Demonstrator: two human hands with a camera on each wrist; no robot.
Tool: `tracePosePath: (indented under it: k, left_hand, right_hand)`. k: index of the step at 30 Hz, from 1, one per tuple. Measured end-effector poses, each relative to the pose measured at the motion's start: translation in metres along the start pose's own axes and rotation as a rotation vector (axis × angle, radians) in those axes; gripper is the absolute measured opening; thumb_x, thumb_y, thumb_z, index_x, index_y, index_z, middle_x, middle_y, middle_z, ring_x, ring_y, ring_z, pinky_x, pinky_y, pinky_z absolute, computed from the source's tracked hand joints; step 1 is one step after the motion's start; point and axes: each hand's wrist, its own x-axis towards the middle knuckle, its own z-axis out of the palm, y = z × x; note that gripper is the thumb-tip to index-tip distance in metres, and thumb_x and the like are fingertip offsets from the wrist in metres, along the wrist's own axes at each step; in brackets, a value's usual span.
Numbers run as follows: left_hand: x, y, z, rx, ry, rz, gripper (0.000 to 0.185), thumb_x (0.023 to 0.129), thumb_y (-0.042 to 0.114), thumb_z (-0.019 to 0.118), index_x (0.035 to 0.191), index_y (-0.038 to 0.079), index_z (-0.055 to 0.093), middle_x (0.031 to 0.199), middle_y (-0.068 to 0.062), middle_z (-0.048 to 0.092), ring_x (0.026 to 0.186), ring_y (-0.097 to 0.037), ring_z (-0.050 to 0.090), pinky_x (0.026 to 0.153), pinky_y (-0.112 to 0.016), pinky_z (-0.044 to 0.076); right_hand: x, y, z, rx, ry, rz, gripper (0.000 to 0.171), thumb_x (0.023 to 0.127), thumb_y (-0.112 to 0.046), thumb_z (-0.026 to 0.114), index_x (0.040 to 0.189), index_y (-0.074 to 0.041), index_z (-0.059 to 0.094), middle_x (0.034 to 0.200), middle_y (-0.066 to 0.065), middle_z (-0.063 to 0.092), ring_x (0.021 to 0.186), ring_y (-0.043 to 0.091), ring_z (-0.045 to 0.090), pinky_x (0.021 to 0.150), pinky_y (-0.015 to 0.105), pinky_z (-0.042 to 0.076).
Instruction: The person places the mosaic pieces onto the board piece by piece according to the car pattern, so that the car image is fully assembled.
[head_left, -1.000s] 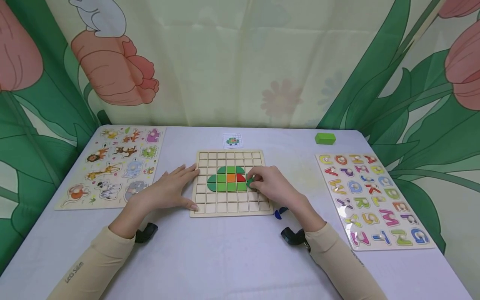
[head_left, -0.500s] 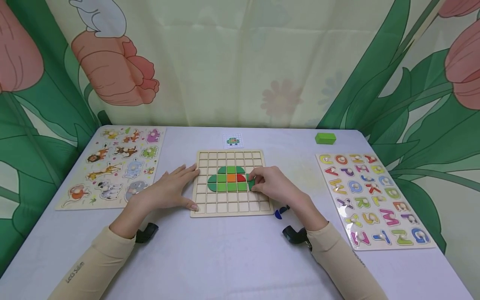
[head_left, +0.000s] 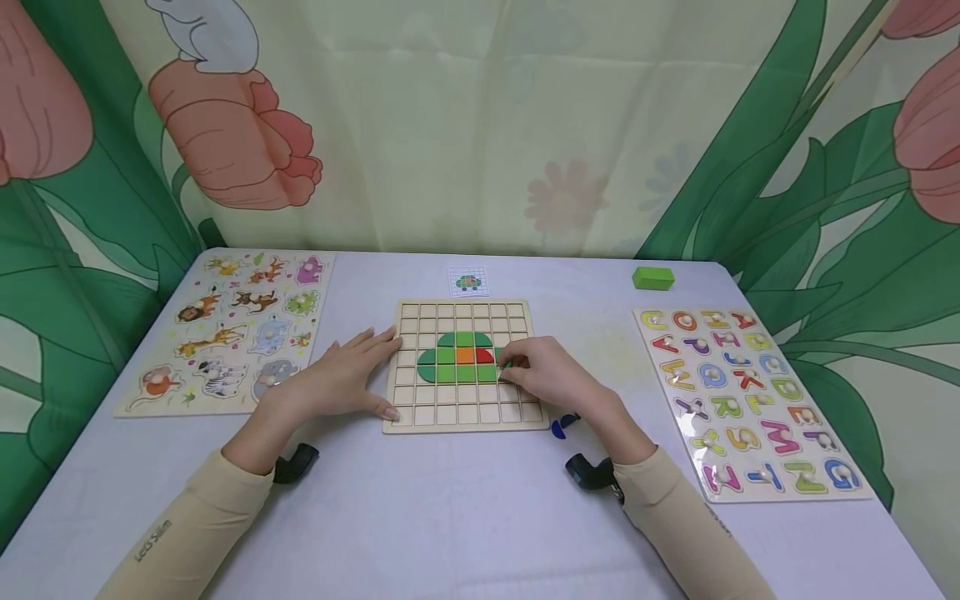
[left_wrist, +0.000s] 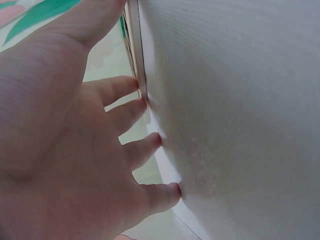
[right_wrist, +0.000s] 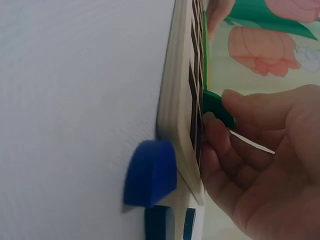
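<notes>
A wooden grid board (head_left: 427,414) lies mid-table, bearing a pattern of green, orange and red tiles (head_left: 465,373). At its left edge rests my left hand (head_left: 330,383), fingers spread, thumb near the front left corner; the left wrist view shows those fingers (left_wrist: 120,116) along the board's side. My right hand (head_left: 551,371) is over the right half, pinching a dark green curved-edged piece (right_wrist: 214,106) between thumb and fingertips. The piece is tilted, just right of the red tile. Two blue rounded pieces (head_left: 558,429) lie by the front right corner.
Behind the board lies a small picture card (head_left: 468,282) with a similar figure. An animal puzzle board (head_left: 225,333) is at left, a letter puzzle board (head_left: 738,400) at right. A green block (head_left: 653,278) stands at the back right.
The dark green piece has shifted slightly and turned in my right fingers, now showing less of its face from above. My left hand stays in place on the board.
</notes>
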Motion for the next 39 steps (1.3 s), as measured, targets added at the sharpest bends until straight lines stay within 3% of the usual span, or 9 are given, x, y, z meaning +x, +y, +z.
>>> tracePosePath:
  k: [6,13,23,39]
  left_hand:
    - [-0.0004,0.0,-0.0006,0.003,-0.005,0.001,0.118,0.064,0.07,0.078,0.158,0.016,0.029,0.168,-0.005,0.016,0.155,-0.039,0.012,0.114,-0.076,0.012]
    - [-0.0007,0.0004,-0.0013,0.002,-0.009,-0.003,0.118,0.065,0.069,0.078,0.158,0.015,0.028,0.168,-0.005,0.016,0.155,-0.04,0.012,0.114,-0.076,0.012]
    - [-0.0012,0.002,-0.0026,-0.007,-0.012,-0.014,0.118,0.064,0.067,0.08,0.158,0.016,0.029,0.168,-0.005,0.016,0.154,-0.04,0.012,0.114,-0.076,0.012]
    - [-0.0008,-0.0013,-0.0006,0.005,-0.007,0.0,0.119,0.065,0.07,0.078,0.158,0.016,0.027,0.168,-0.005,0.016,0.154,-0.041,0.012,0.114,-0.076,0.012]
  right_hand:
    - [0.0001,-0.0008,0.0002,-0.023,0.019,0.011,0.015,0.097,-0.013,0.061,0.102,-0.014,0.075,0.091,-0.001,0.068,0.084,0.018,0.056,0.078,0.031,0.049]
    - [-0.0015,-0.0058,0.0008,-0.042,0.016,0.004,0.014,0.097,-0.008,0.059,0.099,-0.013,0.071,0.089,0.001,0.067,0.081,0.019,0.056,0.072,0.029,0.047]
    - [-0.0001,-0.0077,0.0017,-0.046,0.003,0.0,0.016,0.098,-0.004,0.057,0.102,-0.013,0.069,0.099,0.0,0.069,0.087,0.018,0.058,0.077,0.029,0.05]
    - [0.0021,-0.0022,0.0028,-0.07,0.008,-0.015,0.013,0.095,-0.003,0.062,0.102,-0.01,0.07,0.084,0.002,0.061,0.078,0.018,0.053,0.072,0.029,0.046]
